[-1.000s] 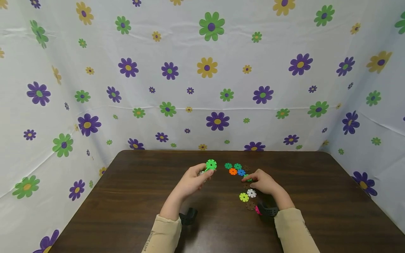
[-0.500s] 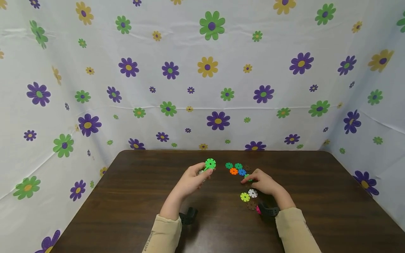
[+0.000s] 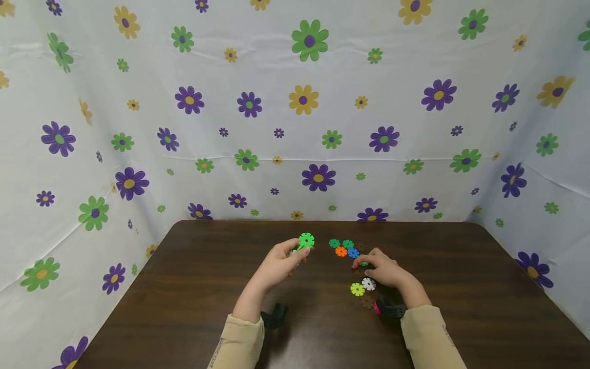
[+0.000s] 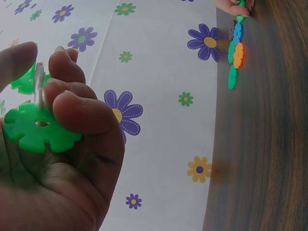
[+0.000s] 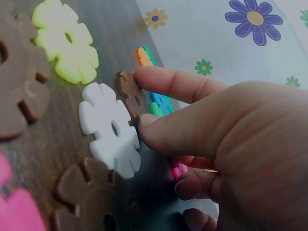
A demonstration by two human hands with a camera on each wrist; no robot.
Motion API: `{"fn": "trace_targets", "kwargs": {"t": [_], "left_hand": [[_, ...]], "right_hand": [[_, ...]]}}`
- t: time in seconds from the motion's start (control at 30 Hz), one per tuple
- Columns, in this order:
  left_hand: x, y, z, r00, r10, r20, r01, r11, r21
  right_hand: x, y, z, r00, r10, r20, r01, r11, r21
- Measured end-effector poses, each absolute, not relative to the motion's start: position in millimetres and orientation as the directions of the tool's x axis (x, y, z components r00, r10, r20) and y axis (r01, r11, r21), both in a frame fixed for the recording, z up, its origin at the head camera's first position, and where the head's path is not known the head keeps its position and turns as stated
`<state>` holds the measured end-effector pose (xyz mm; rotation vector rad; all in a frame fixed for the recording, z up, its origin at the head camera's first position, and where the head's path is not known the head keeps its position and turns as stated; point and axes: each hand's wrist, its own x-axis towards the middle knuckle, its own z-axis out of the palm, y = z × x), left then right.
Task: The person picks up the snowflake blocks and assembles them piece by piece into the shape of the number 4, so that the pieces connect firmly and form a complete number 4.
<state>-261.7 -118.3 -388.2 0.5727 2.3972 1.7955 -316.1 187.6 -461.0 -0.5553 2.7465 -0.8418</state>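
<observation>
My left hand (image 3: 278,264) is raised above the table and grips interlocked plastic flower discs. A bright green flower disc (image 3: 306,240) shows past its thumb in the head view. The left wrist view shows a green flower disc (image 4: 42,127) against the palm, with a white disc (image 4: 39,86) edge-on between the fingers. My right hand (image 3: 386,270) is low at the table; its thumb and index finger pinch the edges of a brown flower disc (image 5: 129,94). A white flower disc (image 5: 109,127) lies beside the thumb. A green disc (image 3: 364,264) is partly hidden under the hand.
Beyond the right hand lie green (image 3: 348,244), orange (image 3: 341,251) and blue (image 3: 353,253) discs. Nearer are yellow (image 3: 357,289), brown (image 3: 367,301) and pink (image 3: 377,307) ones. The dark wooden table (image 3: 207,287) meets a flower-print curtain (image 3: 258,66).
The right index finger has curled in closer to the thumb around the brown disc. The left hand stays almost still with its green and white discs.
</observation>
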Motion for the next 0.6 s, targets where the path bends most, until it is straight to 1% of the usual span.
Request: {"fn": "trace_targets", "kwargs": {"t": [0.13,0.27,0.43,0.6], "left_hand": [[-261.0,-118.8,-391.8,-0.925,0.338,0.173,0.272,0.273,0.923],[-260.5,-119.6,-393.4,-0.925,0.328,0.191,0.296,0.310,0.903],[-261.3,-120.0,-391.0,-0.926,0.321,0.201,0.303,0.311,0.901],[-262.1,-118.4,-390.4,-0.924,0.328,0.195,0.298,0.301,0.906]], "right_hand": [[-316.7,184.4,-462.1,-0.899,-0.422,-0.114,-0.295,0.780,-0.552],[-316.7,180.7,-458.1,-0.895,-0.424,-0.140,-0.284,0.783,-0.553],[-316.3,176.9,-453.2,-0.903,-0.409,-0.130,-0.271,0.779,-0.565],[-314.4,177.2,-457.5,-0.917,-0.378,-0.126,-0.248,0.788,-0.564]]}}
